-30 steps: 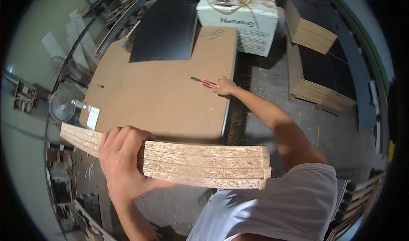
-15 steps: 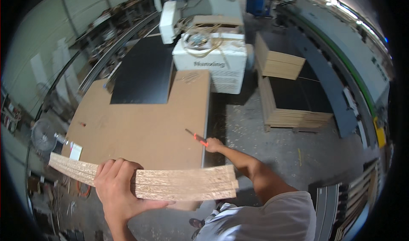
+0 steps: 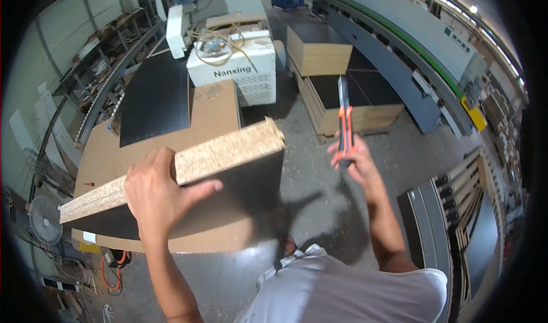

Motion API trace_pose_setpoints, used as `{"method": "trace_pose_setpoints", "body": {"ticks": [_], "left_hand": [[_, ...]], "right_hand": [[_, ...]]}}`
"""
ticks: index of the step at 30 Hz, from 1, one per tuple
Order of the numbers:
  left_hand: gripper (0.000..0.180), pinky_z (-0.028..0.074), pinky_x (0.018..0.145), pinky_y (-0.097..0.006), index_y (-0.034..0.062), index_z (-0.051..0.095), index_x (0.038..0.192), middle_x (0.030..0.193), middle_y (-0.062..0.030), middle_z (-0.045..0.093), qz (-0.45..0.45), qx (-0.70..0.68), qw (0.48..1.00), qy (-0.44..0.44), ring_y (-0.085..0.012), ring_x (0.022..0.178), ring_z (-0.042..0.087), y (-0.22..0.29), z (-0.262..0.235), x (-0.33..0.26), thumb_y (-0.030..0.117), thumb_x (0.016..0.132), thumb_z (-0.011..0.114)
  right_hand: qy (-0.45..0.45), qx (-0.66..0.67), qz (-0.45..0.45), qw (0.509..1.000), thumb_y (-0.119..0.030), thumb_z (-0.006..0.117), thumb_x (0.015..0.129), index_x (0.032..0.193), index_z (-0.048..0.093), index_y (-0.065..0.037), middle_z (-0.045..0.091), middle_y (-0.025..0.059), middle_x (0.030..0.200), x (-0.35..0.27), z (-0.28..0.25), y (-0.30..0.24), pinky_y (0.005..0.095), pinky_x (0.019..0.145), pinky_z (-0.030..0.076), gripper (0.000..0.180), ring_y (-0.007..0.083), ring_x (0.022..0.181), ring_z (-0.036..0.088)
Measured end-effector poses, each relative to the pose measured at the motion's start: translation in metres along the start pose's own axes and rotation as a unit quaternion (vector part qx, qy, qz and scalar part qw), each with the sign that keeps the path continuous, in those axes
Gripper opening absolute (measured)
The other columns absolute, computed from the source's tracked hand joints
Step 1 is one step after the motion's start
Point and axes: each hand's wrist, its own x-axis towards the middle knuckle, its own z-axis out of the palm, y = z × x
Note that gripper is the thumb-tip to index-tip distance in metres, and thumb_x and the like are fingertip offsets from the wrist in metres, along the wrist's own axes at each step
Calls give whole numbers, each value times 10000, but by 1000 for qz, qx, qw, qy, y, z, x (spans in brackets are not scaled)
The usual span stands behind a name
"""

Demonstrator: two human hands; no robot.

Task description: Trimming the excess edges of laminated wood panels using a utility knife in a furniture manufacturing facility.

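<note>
Left hand (image 3: 157, 194) grips one chipboard panel (image 3: 188, 166) (right hand (image 3: 357, 163): one cutter (image 3: 344, 120)).

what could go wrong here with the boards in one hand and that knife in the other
The left hand alone grips the stack of particle boards from above, near one end, so it could tilt or slide out and drop. The right hand holds an orange and black utility knife pointing up; I cannot tell whether its blade is out, but a stumble could cut. Sawdust lies on the concrete floor, which may be slippery.

A big workshop has a dusty grey floor (image 3: 319, 209), stacked boards (image 3: 354, 103), a long grey machine (image 3: 411, 55) and bright ceiling lights (image 3: 472, 9).
</note>
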Motion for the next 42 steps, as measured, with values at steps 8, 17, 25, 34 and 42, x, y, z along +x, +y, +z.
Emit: {"method": "trace_pose_setpoints", "body": {"ticks": [8, 17, 25, 34, 42], "left_hand": [[709, 442, 628, -414, 22, 495, 670, 660, -126, 534, 30, 22, 998, 55, -316, 638, 560, -8, 0, -6, 650, 535, 796], [716, 444, 607, -399, 30, 528, 651, 653, -116, 570, 3, 11, 999, 32, -284, 620, 576, -7, -5, -10, 672, 504, 809], [743, 435, 627, -407, 26, 535, 666, 655, -113, 554, 1, 17, 999, 39, -295, 632, 557, -6, -5, -12, 697, 482, 798], [743, 427, 625, -411, 12, 519, 685, 656, -113, 530, 7, 7, 999, 37, -302, 646, 549, -4, 0, -8, 659, 473, 817], [755, 411, 621, -420, 2, 497, 688, 644, -110, 484, 6, 9, 999, 50, -297, 634, 511, -3, 1, -7, 647, 467, 820]], "right_hand": [[67, -338, -83, 935, -69, 620, 863, 1270, 544, 9, 635, 85, 820, -89, 83, -112, 287, 609, 493, 422, 155, 652, 600], [72, -724, -265, 633, -290, 763, 778, 1143, 700, -94, 509, 95, 695, -126, 158, -133, 377, 565, 441, 419, 260, 596, 540], [80, -708, -251, 656, -279, 768, 767, 1067, 735, -93, 526, 98, 655, -114, 154, -140, 367, 524, 424, 354, 258, 548, 539], [51, -690, -227, 686, -179, 753, 717, 1051, 716, -10, 545, 105, 635, -97, 146, -146, 333, 525, 383, 376, 218, 550, 507], [19, -670, -253, 698, -186, 767, 704, 1026, 714, 14, 533, 114, 618, -61, 132, -146, 332, 510, 358, 383, 217, 537, 492]]}}
